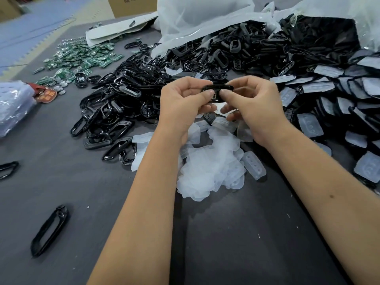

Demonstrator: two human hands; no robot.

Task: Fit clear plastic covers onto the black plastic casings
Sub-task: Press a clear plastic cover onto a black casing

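Dark grey felt-like work surface; blue foam floor mats far left, brown cardboard box cut off at top edge. Left hand and right hand, fingers curled, pinch one small black plastic casing together above centre; any cover on it can't be made out. Loose clear plastic covers heaped beneath. Black frame pile behind left; green circuit boards far left; covered casings right.

Cardboard box top edge shows cut-off dark characters, unreadable; red tag bears yellow characters, too blurred to read.
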